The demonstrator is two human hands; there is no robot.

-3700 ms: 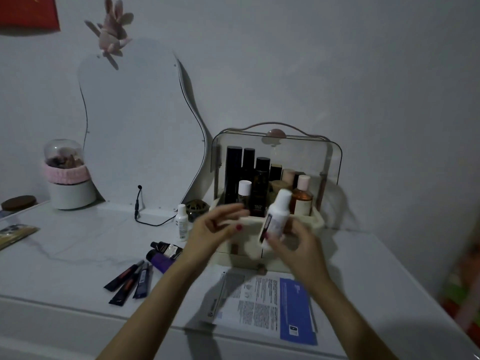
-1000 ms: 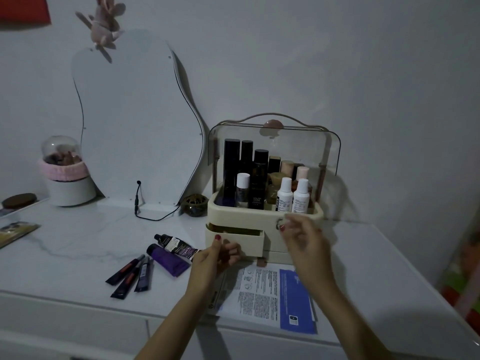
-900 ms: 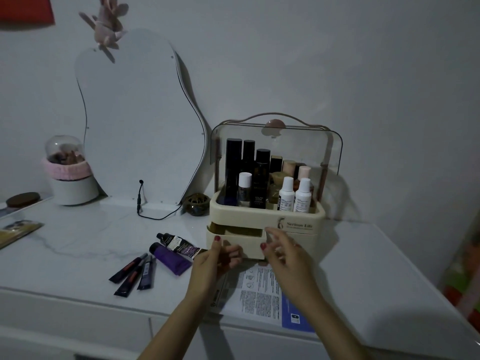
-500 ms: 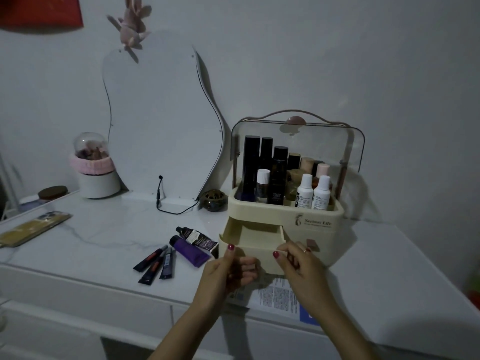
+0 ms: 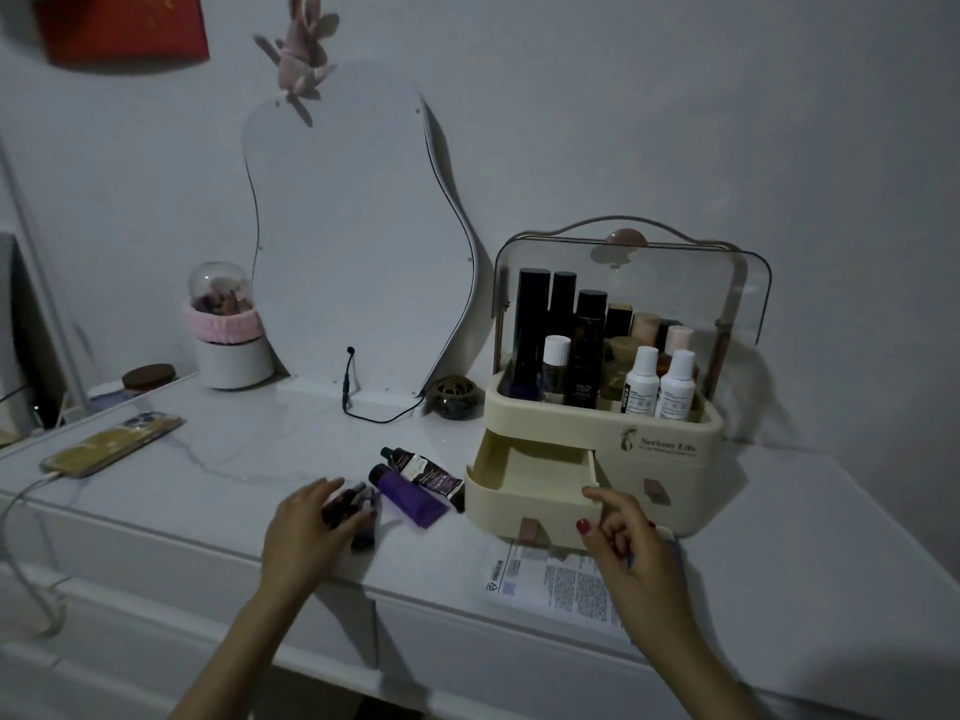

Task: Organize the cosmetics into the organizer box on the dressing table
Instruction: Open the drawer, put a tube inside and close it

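Note:
The cream organizer box [image 5: 670,446] stands on the white dressing table [image 5: 810,517] with its clear lid up. Several bottles fill its top tray, among them two white bottles [image 5: 660,387]. Its left drawer [image 5: 530,504] is pulled out and looks empty. My left hand [image 5: 306,527] lies spread over several thin dark tubes [image 5: 361,517], fingers touching them. A purple tube [image 5: 410,498] and a dark labelled tube [image 5: 423,469] lie between that hand and the drawer. My right hand [image 5: 623,543] hovers at the drawer's front right corner, fingers loosely curled, holding nothing.
A printed leaflet [image 5: 550,579] lies under the drawer front at the table edge. A wavy mirror [image 5: 353,241] leans on the wall, its cable beside a small dark bowl [image 5: 454,397]. At the left are a phone on a cable [image 5: 111,444] and a white pot [image 5: 234,350].
Both hands pulled the left drawer out, then let it go. My left hand moved left onto the thin tubes; my right hand drew back from the drawer front.

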